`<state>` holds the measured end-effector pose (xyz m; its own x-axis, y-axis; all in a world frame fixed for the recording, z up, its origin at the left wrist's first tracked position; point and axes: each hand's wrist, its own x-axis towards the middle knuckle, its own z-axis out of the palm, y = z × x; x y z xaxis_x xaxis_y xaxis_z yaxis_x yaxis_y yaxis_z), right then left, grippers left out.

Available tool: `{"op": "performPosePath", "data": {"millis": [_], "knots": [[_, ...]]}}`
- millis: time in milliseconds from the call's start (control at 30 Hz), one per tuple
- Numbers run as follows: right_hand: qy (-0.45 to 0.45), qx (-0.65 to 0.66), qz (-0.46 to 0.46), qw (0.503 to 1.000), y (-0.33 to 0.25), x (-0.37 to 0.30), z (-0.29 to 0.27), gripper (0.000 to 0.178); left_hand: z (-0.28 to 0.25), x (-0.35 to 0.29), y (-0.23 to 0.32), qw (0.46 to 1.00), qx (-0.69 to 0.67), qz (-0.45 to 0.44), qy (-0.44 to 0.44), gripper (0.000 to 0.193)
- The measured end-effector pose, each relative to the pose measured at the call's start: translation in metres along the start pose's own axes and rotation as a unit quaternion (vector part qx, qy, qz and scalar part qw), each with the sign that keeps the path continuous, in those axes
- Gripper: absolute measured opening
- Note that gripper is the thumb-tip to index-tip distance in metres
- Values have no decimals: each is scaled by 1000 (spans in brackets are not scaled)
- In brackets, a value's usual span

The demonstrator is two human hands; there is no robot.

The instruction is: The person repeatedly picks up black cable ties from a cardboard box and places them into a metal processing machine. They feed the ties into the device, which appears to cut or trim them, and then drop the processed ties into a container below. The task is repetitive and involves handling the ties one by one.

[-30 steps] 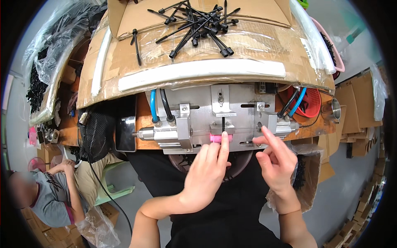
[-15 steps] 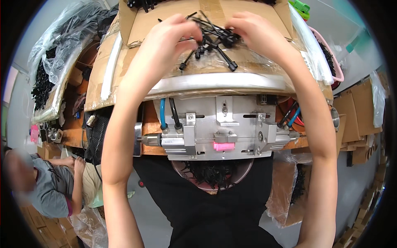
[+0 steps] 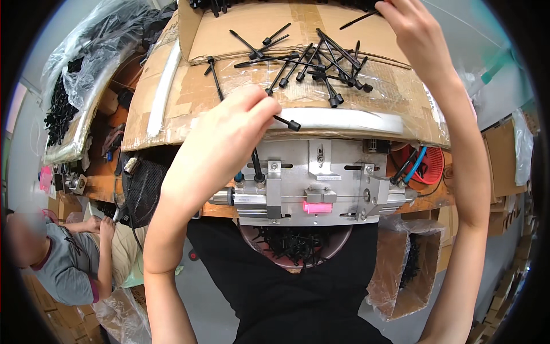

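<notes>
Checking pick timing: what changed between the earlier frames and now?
The left hand and right hand went forward from the metal fixture to the loose rods; then the left came back holding a black rod, the right swung right holding another rod. The pink block stayed on the fixture.

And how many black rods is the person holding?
2 that show: one black rod in the left hand, its thick end sticking out, and a second black rod in the right hand. The hands may hide more.
</notes>
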<state>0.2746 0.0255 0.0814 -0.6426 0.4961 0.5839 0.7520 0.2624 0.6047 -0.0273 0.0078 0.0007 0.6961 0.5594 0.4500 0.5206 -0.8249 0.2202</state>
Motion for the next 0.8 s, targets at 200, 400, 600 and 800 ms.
{"op": "performPosePath", "data": {"millis": [200,400,600,800], "knots": [[66,10,11,998,16,0,-13,15,26,-10,23,981,168,6,96,38],[66,232,314,918,-16,-59,-43,15,29,-31,40,976,-36,-106,187,26],[144,533,497,669,-68,-118,-70,25,64,-111,98,976,-114,-106,151,50],[178,672,481,534,-107,-133,-84,25,110,-121,138,992,-69,-103,7,70]]}}
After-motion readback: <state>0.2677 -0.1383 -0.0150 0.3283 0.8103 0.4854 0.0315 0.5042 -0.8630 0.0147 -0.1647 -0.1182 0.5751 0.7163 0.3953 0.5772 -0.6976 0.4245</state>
